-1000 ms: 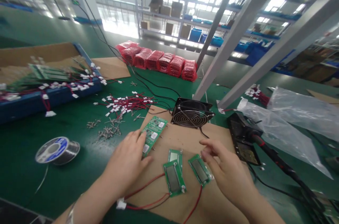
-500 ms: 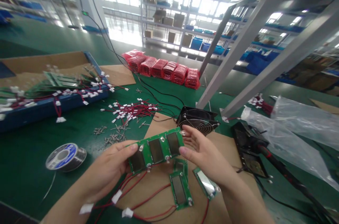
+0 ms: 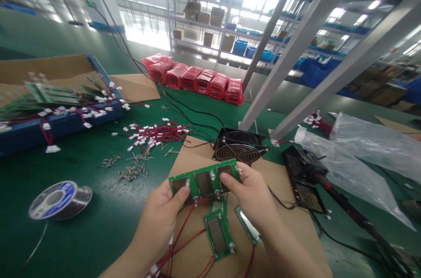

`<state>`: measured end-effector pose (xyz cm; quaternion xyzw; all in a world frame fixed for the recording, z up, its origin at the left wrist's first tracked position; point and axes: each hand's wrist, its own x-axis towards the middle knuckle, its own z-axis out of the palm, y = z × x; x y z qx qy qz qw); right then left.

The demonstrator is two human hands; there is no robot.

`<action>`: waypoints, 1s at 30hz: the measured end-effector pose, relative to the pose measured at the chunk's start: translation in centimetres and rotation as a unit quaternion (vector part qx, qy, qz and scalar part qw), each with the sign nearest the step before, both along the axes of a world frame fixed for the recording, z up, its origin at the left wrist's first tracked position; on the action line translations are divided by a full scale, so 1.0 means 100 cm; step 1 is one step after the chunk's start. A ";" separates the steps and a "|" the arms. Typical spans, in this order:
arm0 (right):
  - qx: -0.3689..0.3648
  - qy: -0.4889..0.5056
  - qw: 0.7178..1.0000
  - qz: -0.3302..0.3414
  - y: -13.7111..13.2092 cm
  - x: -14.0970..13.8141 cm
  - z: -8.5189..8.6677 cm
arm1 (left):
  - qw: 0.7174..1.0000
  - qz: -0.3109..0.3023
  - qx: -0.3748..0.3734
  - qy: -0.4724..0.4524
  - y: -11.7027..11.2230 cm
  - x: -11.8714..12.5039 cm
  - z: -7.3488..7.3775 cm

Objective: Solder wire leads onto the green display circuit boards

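Note:
A green circuit board with three dark display panels and small clear parts along its edges is held up between my hands. My left hand grips its left end, thumb on the front face. My right hand pinches the other end, thumb over the rightmost display. Below it, a smaller display board with red wires lies on a cardboard sheet. Another small board, its display shining, is partly covered by my right forearm. Red wires run beneath the held board.
A solder spool and loose metal parts are at left, near connector wires and a blue bin of boards. Behind my hands sits a black fan. A soldering iron stand and metal posts are at right.
The held board has shifted slightly right, and both thumbs now lie further in over its face. My right hand has closed from a looser hold. The whole view has also shifted a little.

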<state>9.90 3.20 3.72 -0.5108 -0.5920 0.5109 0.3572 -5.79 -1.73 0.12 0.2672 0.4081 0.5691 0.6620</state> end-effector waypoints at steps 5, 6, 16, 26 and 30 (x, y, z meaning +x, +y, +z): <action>0.058 -0.050 0.996 -0.043 -0.005 -0.008 0.001 | 0.996 0.038 0.014 0.076 -0.003 0.001 -0.009; 0.068 -0.058 0.995 -0.048 -0.006 -0.009 0.000 | 0.995 0.044 0.018 0.084 -0.003 0.001 -0.008; 0.123 -0.139 0.980 -0.068 -0.023 -0.021 -0.009 | 0.980 0.118 0.038 0.152 0.003 -0.002 -0.012; -0.087 0.074 0.992 0.048 0.005 -0.003 -0.004 | 0.990 -0.099 -0.025 -0.101 0.007 -0.015 -0.004; -0.157 0.170 0.970 0.074 0.004 -0.004 -0.006 | 0.979 -0.144 -0.025 -0.144 0.005 -0.020 -0.005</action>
